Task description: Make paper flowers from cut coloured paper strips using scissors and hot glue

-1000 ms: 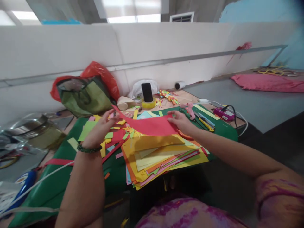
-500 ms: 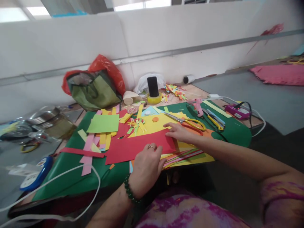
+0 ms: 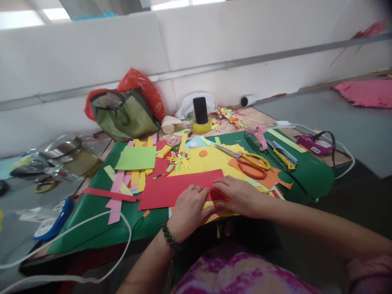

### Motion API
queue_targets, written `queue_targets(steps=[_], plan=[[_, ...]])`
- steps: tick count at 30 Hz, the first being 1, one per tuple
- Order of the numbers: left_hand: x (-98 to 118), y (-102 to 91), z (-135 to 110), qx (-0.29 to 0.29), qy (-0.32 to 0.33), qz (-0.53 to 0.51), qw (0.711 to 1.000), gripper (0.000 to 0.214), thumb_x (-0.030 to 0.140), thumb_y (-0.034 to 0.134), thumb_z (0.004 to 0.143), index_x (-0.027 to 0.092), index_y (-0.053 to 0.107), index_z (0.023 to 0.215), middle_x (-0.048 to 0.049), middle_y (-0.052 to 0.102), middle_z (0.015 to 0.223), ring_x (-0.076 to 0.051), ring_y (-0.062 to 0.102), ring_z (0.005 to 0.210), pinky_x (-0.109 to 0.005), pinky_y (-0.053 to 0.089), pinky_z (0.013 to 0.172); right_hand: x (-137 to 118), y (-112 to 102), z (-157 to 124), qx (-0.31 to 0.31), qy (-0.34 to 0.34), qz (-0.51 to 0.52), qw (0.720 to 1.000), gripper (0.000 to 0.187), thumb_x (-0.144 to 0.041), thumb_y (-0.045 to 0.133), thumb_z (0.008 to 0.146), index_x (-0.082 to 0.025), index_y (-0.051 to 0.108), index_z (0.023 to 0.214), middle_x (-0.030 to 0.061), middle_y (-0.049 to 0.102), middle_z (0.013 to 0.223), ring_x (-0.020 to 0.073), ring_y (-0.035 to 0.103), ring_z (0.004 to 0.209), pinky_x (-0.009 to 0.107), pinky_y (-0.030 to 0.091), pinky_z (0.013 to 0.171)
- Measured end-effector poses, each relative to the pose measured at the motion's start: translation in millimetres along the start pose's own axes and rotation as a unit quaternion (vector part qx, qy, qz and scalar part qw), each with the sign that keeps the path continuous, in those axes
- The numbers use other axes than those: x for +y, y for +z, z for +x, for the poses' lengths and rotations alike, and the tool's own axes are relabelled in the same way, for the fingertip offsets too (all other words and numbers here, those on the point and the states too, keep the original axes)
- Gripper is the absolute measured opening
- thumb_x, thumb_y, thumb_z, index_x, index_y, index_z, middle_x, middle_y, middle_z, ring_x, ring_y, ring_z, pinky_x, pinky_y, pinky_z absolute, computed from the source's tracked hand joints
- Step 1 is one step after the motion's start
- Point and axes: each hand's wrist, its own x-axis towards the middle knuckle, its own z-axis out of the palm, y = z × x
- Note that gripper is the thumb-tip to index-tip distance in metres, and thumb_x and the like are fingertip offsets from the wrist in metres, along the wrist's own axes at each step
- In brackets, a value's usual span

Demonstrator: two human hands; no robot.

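A long sheet of red paper [image 3: 171, 190] lies over yellow paper [image 3: 217, 161] on the green mat. My left hand [image 3: 188, 208] rests on its near edge, fingers bent and closed on the paper, thumb pointing right. At the sheet's right end is my right hand [image 3: 241, 198], its fingers closed on the paper, which curls up there. The fingertips of both hands nearly meet, and they partly hide that end. Just beyond my right hand lie scissors [image 3: 245, 157] with yellow and red handles, blades partly apart.
On the green mat [image 3: 315, 163] are a pink glue gun [image 3: 259, 136], a yellow cutter [image 3: 284, 157], light green paper [image 3: 136, 158] and paper strips. Behind stand a phone [image 3: 200, 110] on a tape roll [image 3: 202, 126] and a green bag [image 3: 125, 116]. A white cable [image 3: 127, 245] loops at left.
My right hand has come down and nearer from the sheet's far edge to its right end, which now curls up. My left hand stays on the near edge.
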Motion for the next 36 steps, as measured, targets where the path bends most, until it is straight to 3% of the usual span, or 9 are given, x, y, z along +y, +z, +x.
queue_targets(steps=[4,8,13,19,25,31,36], plan=[[-8.9,-2.2,-2.7,-0.007,0.011,-0.041,0.999,0.031,0.042,0.062,0.087,0.017,0.063,0.104,-0.0099,0.068,0.104,-0.026,0.060,0.101,-0.037,0.048,0.086,-6.1,4.9,-2.0,-0.029,0.014,-0.019,0.999,0.026,-0.033,0.065,0.088,-0.014,0.062,0.105,0.0135,0.067,0.105,0.0260,0.063,0.097,0.038,0.054,0.080],[-18.2,-5.9,-9.0,-0.009,0.013,-0.090,0.996,0.024,0.036,0.060,0.089,0.019,0.065,0.106,-0.0094,0.067,0.112,-0.024,0.061,0.104,-0.034,0.050,0.086,-0.9,10.9,-4.5,-0.009,-0.006,-0.028,1.000,0.018,-0.029,0.056,0.093,-0.015,0.063,0.102,0.0141,0.066,0.106,0.0247,0.065,0.097,0.037,0.054,0.080],[-29.4,-5.5,-13.4,0.006,0.017,-0.112,0.994,0.020,0.029,0.055,0.091,0.021,0.069,0.104,-0.0080,0.069,0.111,-0.022,0.062,0.105,-0.033,0.050,0.088,6.1,12.0,-7.9,0.013,0.000,0.044,0.999,0.017,-0.026,0.048,0.096,-0.019,0.065,0.095,0.0110,0.066,0.104,0.0208,0.065,0.096,0.033,0.053,0.082],[-40.1,1.5,-15.4,0.024,0.023,-0.123,0.992,0.021,0.026,0.058,0.088,0.022,0.071,0.105,-0.0080,0.069,0.115,-0.022,0.061,0.108,-0.033,0.050,0.092,3.2,12.6,-6.7,0.000,0.029,0.022,0.999,0.019,-0.034,0.055,0.094,-0.017,0.064,0.097,0.0108,0.067,0.100,0.0218,0.065,0.089,0.032,0.051,0.076],[-38.1,6.3,-17.9,0.040,0.043,-0.077,0.995,0.024,0.021,0.051,0.091,0.019,0.068,0.107,-0.0100,0.068,0.114,-0.023,0.062,0.104,-0.035,0.052,0.088,-5.3,11.7,-4.5,-0.001,0.026,-0.018,0.999,0.028,-0.040,0.066,0.087,-0.015,0.064,0.098,0.0130,0.066,0.102,0.0246,0.064,0.090,0.033,0.050,0.072],[-33.6,10.1,-19.1,0.032,0.050,-0.014,0.998,0.028,0.011,0.041,0.091,0.018,0.064,0.105,-0.0108,0.068,0.106,-0.024,0.063,0.096,-0.036,0.053,0.082,-9.1,8.3,-4.2,-0.013,0.038,-0.031,0.999,0.031,-0.043,0.064,0.087,-0.015,0.064,0.100,0.0116,0.066,0.100,0.0248,0.063,0.090,0.033,0.048,0.069],[-32.8,4.7,-18.4,0.022,0.039,-0.027,0.999,0.021,0.024,0.048,0.093,0.018,0.065,0.103,-0.0108,0.068,0.105,-0.025,0.064,0.097,-0.036,0.053,0.081,-7.7,10.7,-3.5,0.009,0.034,-0.026,0.999,0.020,-0.034,0.056,0.094,-0.016,0.063,0.096,0.0098,0.066,0.097,0.0207,0.063,0.086,0.030,0.046,0.070]])
